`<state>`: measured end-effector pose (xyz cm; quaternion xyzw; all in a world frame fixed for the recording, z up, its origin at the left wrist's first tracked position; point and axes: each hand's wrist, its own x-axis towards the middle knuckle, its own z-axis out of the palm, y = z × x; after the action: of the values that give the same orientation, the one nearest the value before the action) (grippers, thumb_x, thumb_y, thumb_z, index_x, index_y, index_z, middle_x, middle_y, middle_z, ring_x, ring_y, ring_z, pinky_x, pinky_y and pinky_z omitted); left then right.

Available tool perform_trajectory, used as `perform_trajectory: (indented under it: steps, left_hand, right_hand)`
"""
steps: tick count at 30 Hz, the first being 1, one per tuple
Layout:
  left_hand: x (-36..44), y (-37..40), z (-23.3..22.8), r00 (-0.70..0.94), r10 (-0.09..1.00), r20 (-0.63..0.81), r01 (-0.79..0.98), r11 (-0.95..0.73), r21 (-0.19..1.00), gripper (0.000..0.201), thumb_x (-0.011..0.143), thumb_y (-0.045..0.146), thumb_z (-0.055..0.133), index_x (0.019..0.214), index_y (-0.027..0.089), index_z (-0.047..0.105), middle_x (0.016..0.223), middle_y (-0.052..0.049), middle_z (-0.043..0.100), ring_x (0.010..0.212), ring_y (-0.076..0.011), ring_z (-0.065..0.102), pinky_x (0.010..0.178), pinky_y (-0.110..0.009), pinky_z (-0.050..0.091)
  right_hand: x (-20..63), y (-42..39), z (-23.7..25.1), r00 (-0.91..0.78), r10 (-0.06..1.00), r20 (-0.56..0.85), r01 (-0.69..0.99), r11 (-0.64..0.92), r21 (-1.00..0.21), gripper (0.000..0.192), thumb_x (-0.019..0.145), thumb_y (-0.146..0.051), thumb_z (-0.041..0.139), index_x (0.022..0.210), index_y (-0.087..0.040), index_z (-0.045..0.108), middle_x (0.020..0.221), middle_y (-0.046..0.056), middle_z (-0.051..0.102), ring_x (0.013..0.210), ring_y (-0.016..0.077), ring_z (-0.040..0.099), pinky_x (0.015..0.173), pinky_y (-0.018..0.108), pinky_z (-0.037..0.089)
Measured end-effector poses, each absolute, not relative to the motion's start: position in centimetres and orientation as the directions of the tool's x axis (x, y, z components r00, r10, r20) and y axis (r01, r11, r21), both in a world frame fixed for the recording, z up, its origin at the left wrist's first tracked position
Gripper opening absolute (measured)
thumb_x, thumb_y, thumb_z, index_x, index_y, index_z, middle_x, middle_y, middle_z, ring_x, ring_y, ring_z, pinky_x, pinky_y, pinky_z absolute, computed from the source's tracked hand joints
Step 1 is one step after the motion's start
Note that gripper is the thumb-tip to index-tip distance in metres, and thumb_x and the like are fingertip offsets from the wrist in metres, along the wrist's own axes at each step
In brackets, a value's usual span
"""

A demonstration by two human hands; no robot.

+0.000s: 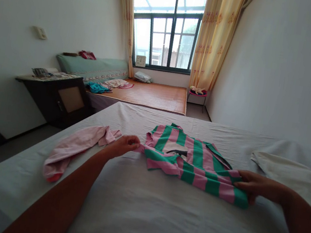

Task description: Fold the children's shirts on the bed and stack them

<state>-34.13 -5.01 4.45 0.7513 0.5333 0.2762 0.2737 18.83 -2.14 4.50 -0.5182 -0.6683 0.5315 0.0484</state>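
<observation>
A pink and green striped shirt (pixel 196 154) lies on the white sheet of the bed, with its near side folded over toward the middle. My left hand (pixel 124 146) pinches a pink edge at the shirt's left end. At the right end, my right hand (pixel 253 185) grips the folded part between thumb and fingers; some of those fingers are hidden behind the cloth. Part of a dark print on a pale patch shows above the fold. Beside my left forearm rests a folded pink garment (pixel 76 149), apart from the shirt.
An off-white cloth (pixel 290 175) lies on the sheet (pixel 171 221) at the right. Beyond the bed stand a dark cabinet (pixel 58 97) on the left, a second bed with a brown mat (pixel 159 95), and a small pink stool (pixel 197 93) by the window.
</observation>
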Motion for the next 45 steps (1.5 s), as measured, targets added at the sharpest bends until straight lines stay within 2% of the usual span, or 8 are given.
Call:
perform_trajectory:
  steps: [4,9,16,24,27,32,38,45]
  left_hand:
    - [-33.2,-5.3,5.0,0.162,0.938,0.307,0.734,-0.322,0.598,0.016,0.078,0.031,0.057,0.085,0.017,0.063,0.084,-0.003,0.059,0.081,-0.0166,0.056,0.073,-0.028,0.045]
    - [-30.6,-7.0,6.3,0.592,0.768,0.244,0.66,-0.636,0.4,0.019,0.079,0.018,0.056,0.091,0.022,0.07,0.095,-0.005,0.062,0.095,-0.0187,0.053,0.088,-0.029,0.042]
    - [-28.1,-7.2,4.9,0.682,0.687,0.252,0.687,-0.719,0.101,0.012,0.082,0.022,0.058,0.087,0.023,0.069,0.098,-0.005,0.062,0.102,-0.0211,0.051,0.092,-0.033,0.038]
    - [-28.7,-6.7,6.4,0.121,0.912,0.391,0.478,-0.399,0.782,0.017,0.089,0.034,0.044,0.097,0.018,0.046,0.069,0.003,0.052,0.058,-0.0085,0.05,0.054,-0.019,0.043]
    - [-28.9,-5.7,7.0,0.002,0.944,0.329,0.357,-0.307,0.882,0.021,0.086,0.038,0.048,0.093,0.019,0.042,0.061,0.007,0.047,0.045,-0.0047,0.041,0.042,-0.015,0.034]
    - [-27.7,-2.2,8.9,-0.069,0.958,0.277,0.264,-0.25,0.932,0.022,0.081,0.036,0.054,0.091,0.018,0.045,0.055,0.008,0.046,0.042,-0.004,0.041,0.04,-0.014,0.029]
    - [-27.2,2.6,9.0,-0.072,0.989,0.133,0.277,-0.108,0.955,0.028,0.078,0.034,0.057,0.097,0.017,0.046,0.082,-0.002,0.06,0.06,-0.0095,0.057,0.053,-0.021,0.042]
    - [-31.4,-1.2,5.3,0.13,0.991,0.013,0.83,-0.116,0.545,0.032,0.07,0.047,0.06,0.079,0.016,0.062,0.071,-0.003,0.063,0.068,-0.0174,0.056,0.058,-0.024,0.038]
  right_hand:
    - [18.6,-0.8,3.7,-0.34,0.863,-0.375,0.782,0.037,-0.623,0.055,0.069,-0.064,0.058,0.103,-0.021,0.059,0.063,0.003,0.065,0.056,0.0199,0.063,0.047,0.027,0.047]
    - [14.8,-0.4,4.3,-0.248,0.96,0.133,0.88,0.281,-0.384,0.034,0.078,-0.051,0.051,0.097,-0.024,0.055,0.075,0.004,0.069,0.061,0.0198,0.062,0.057,0.03,0.044]
    - [11.0,-2.3,4.3,-0.473,0.879,0.068,0.792,0.457,-0.404,0.03,0.083,-0.047,0.047,0.097,-0.024,0.06,0.085,0.004,0.07,0.071,0.0197,0.064,0.067,0.03,0.046]
    - [10.8,-2.6,3.7,-0.556,0.824,0.104,0.72,0.541,-0.435,0.037,0.078,-0.05,0.055,0.102,-0.024,0.063,0.104,0.007,0.067,0.096,0.0249,0.059,0.086,0.036,0.044]
    - [11.4,-2.5,3.7,-0.572,0.82,0.034,0.742,0.535,-0.404,0.032,0.077,-0.047,0.056,0.096,-0.023,0.064,0.093,0.006,0.067,0.086,0.023,0.06,0.077,0.034,0.045]
    - [12.1,-2.1,4.0,-0.574,0.819,0.029,0.759,0.545,-0.356,0.029,0.08,-0.048,0.05,0.074,-0.022,0.061,0.078,0.004,0.063,0.075,0.0199,0.058,0.069,0.03,0.043]
    - [12.4,-2.0,3.9,-0.455,0.89,0.033,0.81,0.429,-0.4,0.037,0.082,-0.056,0.043,0.082,-0.023,0.06,0.075,0.003,0.065,0.069,0.02,0.058,0.065,0.03,0.043]
    - [16.1,-1.3,3.7,-0.436,0.898,-0.066,0.85,0.386,-0.36,0.044,0.07,-0.065,0.056,0.073,-0.022,0.063,0.081,0.006,0.065,0.077,0.0234,0.057,0.067,0.03,0.044]
